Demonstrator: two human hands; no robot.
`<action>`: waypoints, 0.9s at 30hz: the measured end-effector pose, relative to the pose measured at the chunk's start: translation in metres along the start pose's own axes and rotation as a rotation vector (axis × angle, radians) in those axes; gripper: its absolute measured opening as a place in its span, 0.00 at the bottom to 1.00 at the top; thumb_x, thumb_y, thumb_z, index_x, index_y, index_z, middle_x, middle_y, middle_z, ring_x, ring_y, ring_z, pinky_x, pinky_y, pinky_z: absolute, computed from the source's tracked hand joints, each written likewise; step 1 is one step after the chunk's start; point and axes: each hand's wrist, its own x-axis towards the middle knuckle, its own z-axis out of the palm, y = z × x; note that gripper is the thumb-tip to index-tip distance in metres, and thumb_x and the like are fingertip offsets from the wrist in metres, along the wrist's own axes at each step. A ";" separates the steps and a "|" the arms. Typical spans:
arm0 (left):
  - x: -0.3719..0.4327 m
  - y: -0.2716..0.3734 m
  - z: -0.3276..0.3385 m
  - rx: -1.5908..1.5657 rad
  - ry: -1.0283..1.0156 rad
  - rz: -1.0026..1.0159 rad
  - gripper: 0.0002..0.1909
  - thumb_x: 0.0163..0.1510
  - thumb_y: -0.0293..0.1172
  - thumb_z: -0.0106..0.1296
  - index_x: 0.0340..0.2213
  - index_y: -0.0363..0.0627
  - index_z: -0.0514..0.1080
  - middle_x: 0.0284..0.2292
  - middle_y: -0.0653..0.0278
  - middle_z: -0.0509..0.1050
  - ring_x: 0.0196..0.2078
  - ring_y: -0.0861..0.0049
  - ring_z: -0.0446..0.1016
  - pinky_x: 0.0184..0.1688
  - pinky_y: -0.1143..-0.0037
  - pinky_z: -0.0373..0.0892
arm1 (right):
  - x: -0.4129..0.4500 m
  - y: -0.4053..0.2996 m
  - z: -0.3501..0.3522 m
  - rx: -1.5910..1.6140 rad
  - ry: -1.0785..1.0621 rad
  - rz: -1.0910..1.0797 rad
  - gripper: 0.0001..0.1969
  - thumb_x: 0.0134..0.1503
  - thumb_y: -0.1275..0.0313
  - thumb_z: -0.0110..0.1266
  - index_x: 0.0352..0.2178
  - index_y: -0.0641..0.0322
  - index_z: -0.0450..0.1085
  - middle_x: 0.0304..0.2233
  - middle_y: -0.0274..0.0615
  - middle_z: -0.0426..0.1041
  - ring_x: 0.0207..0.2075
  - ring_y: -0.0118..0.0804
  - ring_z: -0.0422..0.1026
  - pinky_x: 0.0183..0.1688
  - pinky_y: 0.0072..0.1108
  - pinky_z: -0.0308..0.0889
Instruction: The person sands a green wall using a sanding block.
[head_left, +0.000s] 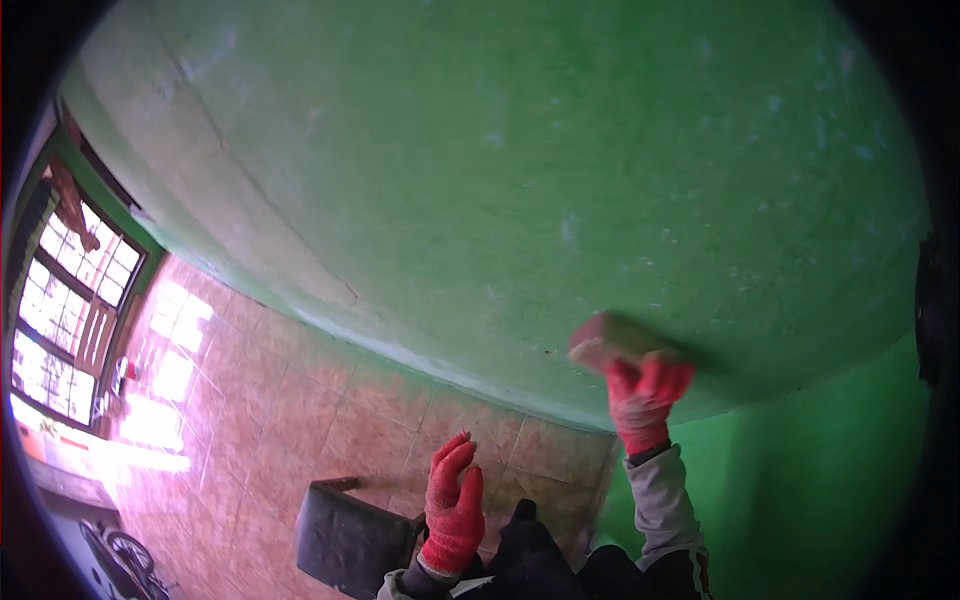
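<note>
My right hand (646, 397), in a red work glove, grips a blurred reddish-brown block (604, 341). The block lies against the lower part of a green painted wall (465, 180), and its face towards the wall is hidden. Pale scuffs and small chips mark the paint. My left hand (454, 510), gloved in the same red, is raised over the floor with its fingers apart and nothing in them. It is nearest to a stool or chair with a dark padded seat (352, 544).
Tan floor tiles (300, 405) run along the wall's foot. Another green wall (810, 465) meets it at the right. A dark object (928, 307) is at the far right edge. To the left are a barred window (75, 300) and a bicycle (131, 551).
</note>
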 end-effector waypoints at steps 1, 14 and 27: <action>0.001 -0.001 -0.003 0.007 0.014 -0.001 0.18 0.53 0.17 0.45 0.47 0.38 0.68 0.52 0.53 0.66 0.56 0.64 0.64 0.58 0.70 0.60 | 0.044 -0.010 -0.021 -0.227 0.151 -0.079 0.34 0.48 0.56 0.65 0.52 0.51 0.58 0.53 0.54 0.57 0.53 0.55 0.59 0.54 0.48 0.56; 0.008 -0.023 -0.061 0.073 0.175 -0.044 0.18 0.53 0.17 0.48 0.47 0.38 0.69 0.52 0.54 0.67 0.56 0.65 0.65 0.58 0.72 0.60 | -0.048 -0.050 0.052 -0.151 -0.474 -0.652 0.27 0.54 0.54 0.56 0.54 0.45 0.62 0.44 0.34 0.65 0.46 0.41 0.67 0.49 0.39 0.65; 0.046 -0.027 -0.060 -0.078 0.172 -0.033 0.16 0.56 0.18 0.44 0.46 0.39 0.69 0.53 0.57 0.65 0.56 0.70 0.64 0.57 0.74 0.60 | -0.041 -0.086 0.085 0.103 -0.477 -0.292 0.24 0.50 0.54 0.62 0.42 0.53 0.65 0.42 0.41 0.68 0.41 0.51 0.69 0.49 0.46 0.64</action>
